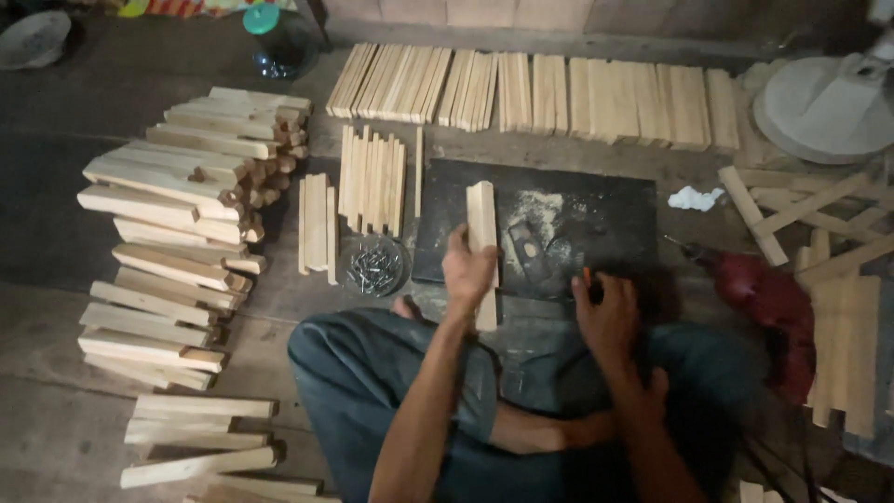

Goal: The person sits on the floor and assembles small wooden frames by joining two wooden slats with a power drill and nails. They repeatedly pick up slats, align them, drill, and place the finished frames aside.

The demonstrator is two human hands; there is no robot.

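I sit cross-legged on a wooden floor. My left hand (468,270) grips a pale wooden piece (482,216), held upright over the near edge of a dark work mat (596,219). My right hand (605,312) rests at the mat's near edge, fingers curled around a small thing with an orange tip that I cannot make out. A hammer (527,251) lies on the mat between my hands, amid sawdust.
A round bowl of nails (372,265) sits left of the mat. Stacked wooden blocks (177,233) fill the left side, thin slats (521,88) line the back, more slats (371,179) lie nearby. A red power drill (768,298) and wood scraps lie right.
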